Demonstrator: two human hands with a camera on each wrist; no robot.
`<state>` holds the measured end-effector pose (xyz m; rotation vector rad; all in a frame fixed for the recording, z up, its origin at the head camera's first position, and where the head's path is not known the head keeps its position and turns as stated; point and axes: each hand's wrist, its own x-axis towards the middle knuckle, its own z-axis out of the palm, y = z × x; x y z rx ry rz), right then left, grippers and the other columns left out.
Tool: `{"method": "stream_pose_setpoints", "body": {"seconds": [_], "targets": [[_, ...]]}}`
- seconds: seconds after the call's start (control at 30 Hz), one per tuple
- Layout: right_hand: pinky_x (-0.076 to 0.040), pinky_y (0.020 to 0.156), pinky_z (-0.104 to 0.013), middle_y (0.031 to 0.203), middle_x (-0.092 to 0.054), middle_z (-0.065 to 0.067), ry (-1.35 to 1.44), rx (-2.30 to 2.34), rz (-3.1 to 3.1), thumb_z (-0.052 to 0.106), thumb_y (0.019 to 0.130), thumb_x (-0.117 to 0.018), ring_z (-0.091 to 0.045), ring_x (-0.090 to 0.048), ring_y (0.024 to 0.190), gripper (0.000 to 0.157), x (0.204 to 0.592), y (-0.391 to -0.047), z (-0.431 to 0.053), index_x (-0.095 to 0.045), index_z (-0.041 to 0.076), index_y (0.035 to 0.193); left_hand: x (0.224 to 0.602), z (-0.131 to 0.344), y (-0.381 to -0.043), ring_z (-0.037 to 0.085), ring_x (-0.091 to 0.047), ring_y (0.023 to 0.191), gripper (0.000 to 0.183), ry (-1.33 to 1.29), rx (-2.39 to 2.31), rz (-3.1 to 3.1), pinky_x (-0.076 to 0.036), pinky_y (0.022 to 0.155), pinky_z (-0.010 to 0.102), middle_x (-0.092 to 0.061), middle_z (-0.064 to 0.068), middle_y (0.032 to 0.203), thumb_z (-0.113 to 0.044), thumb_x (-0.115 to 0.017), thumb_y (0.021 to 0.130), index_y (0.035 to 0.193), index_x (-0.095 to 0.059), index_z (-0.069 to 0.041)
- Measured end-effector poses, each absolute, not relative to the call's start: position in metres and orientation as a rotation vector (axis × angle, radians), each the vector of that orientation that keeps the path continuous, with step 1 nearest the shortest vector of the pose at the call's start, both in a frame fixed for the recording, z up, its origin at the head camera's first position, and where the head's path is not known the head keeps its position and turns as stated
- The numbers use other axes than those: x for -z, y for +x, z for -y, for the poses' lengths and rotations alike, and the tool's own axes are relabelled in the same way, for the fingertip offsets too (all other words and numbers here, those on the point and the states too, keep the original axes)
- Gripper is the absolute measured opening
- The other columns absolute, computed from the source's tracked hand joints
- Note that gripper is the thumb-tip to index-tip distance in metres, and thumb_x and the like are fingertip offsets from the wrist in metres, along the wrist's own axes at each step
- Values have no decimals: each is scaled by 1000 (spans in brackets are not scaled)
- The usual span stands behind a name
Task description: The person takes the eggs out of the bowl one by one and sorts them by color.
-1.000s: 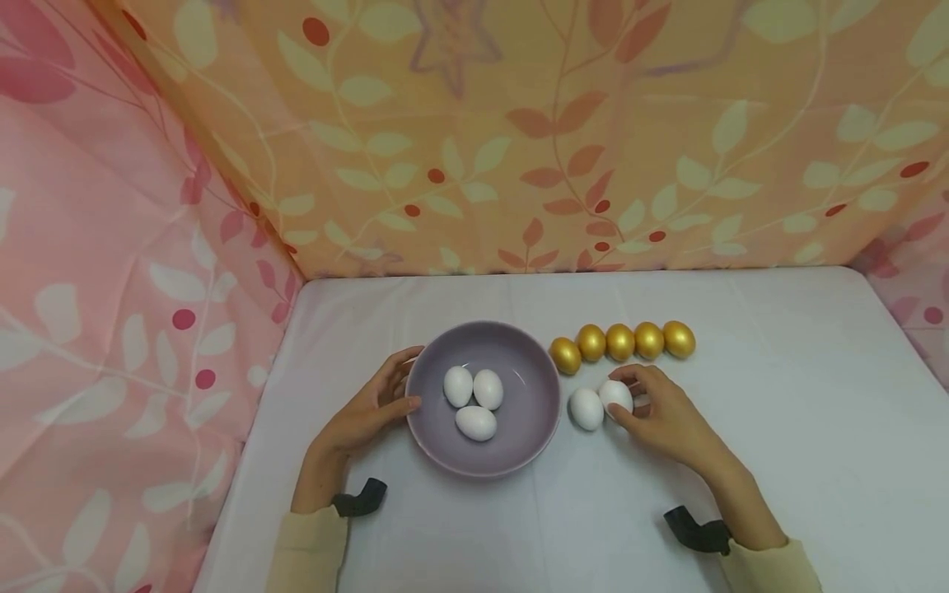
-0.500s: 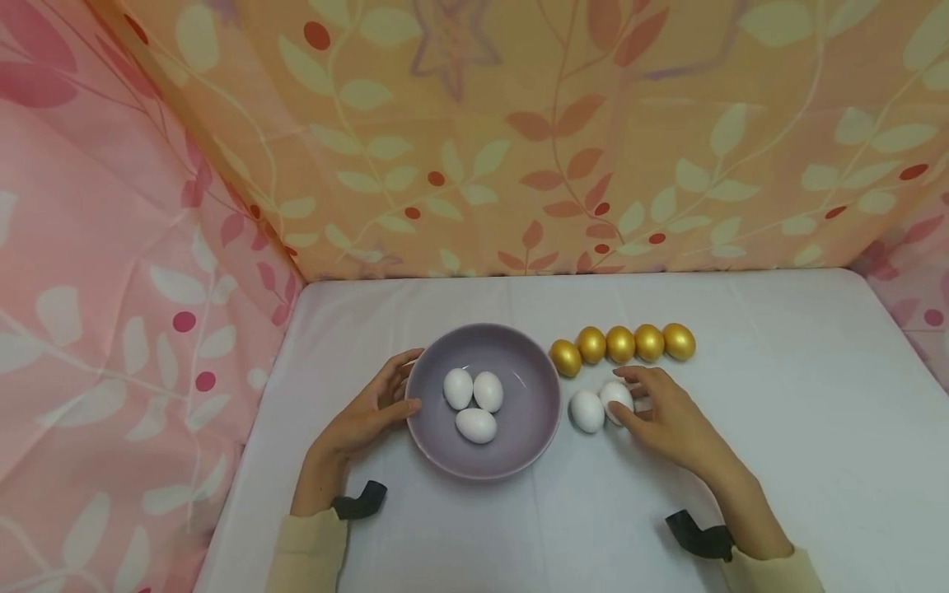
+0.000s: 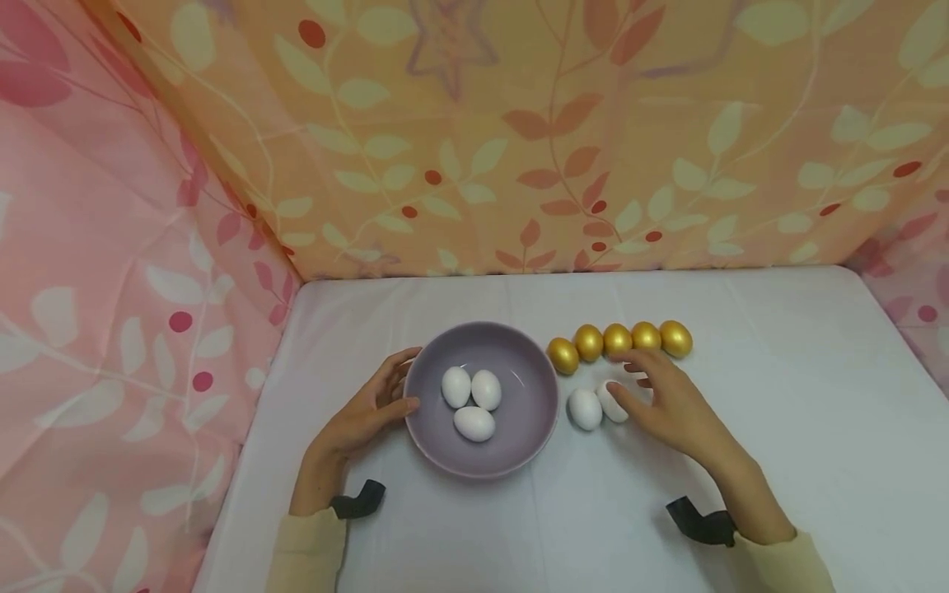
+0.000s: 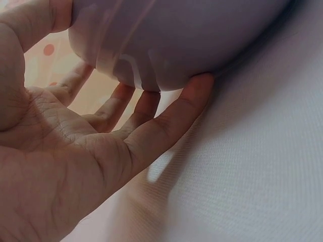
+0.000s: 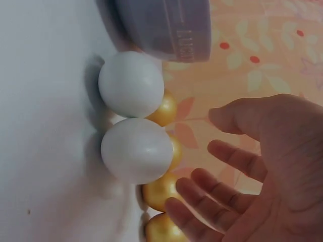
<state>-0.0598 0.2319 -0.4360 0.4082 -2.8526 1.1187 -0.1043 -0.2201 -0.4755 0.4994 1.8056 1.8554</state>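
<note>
My left hand (image 3: 368,409) holds the side of a mauve bowl (image 3: 522,441), thumb at the rim and fingertips against the outer wall low down in the left wrist view. Three white eggs (image 3: 474,423) lie together inside the bowl. To its right, two more white eggs stand side by side on the table, one nearer the bowl (image 3: 586,409) and one farther right (image 3: 610,402). Over the farther egg hovers my right hand (image 3: 670,408), fingers spread and holding nothing. In the right wrist view, a gap shows between its fingertips and that white egg (image 5: 136,150).
Several gold eggs (image 3: 618,339) form a row behind the white pair, the leftmost close to the bowl. A white cloth (image 3: 445,535) covers the table. Floral curtains (image 3: 445,206) hang at the back and left side.
My right hand has come off the farther white egg and risen slightly, its fingers now overlapping the gold row in the head view. The left hand and bowl stay put.
</note>
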Motion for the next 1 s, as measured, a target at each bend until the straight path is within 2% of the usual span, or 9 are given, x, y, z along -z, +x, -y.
{"method": "stream_pose_setpoints", "body": {"seconds": [0.27,0.37,0.43,0.57,0.73,0.9,1.0], "targets": [[-61,92,-49,127,-68,-13,511,-1104,2766,13,97,-76,-30,-66,118,36,427,-69,-221,-66,4,131,472,218,-105,17,-46,146,75,489,-1847,-1818,-47,110,24,-32,15,168,-7,-65,102,165,-27,-20],[-60,92,-49,123,-69,-9,578,-1118,2743,10,95,-77,-27,-66,114,36,421,-74,-214,-67,5,129,473,219,-105,18,-46,146,75,496,-1846,-1817,-48,110,24,-32,16,168,-7,-65,102,165,-27,-20],[-59,94,-53,123,-69,-6,617,-1148,2739,9,95,-77,-28,-66,113,37,417,-78,-209,-67,7,130,474,220,-105,18,-46,146,75,500,-1843,-1818,-48,110,24,-32,16,168,-6,-65,102,165,-27,-20],[-56,98,-56,129,-67,-6,658,-1187,2761,11,96,-76,-31,-63,117,36,409,-83,-198,-67,12,131,475,220,-105,18,-46,147,75,502,-1838,-1821,-48,110,24,-31,16,169,-6,-64,102,165,-27,-20],[-55,100,-52,132,-67,-6,715,-1184,2803,16,97,-76,-29,-63,121,34,402,-87,-183,-69,14,131,474,220,-104,18,-46,146,75,490,-1837,-1826,-49,108,26,-32,16,169,-7,-65,102,165,-27,-21],[-57,97,-50,132,-66,-8,784,-1158,2824,18,97,-77,-29,-65,115,37,395,-93,-167,-68,12,132,475,220,-105,20,-46,146,74,479,-1830,-1832,-49,108,26,-33,16,168,-9,-66,102,165,-28,-21],[-57,92,-45,132,-65,-6,820,-1129,2857,21,97,-77,-27,-65,109,38,391,-96,-157,-67,15,134,475,221,-106,20,-46,147,74,478,-1831,-1833,-48,109,25,-33,15,168,-9,-66,102,165,-28,-21]]}}
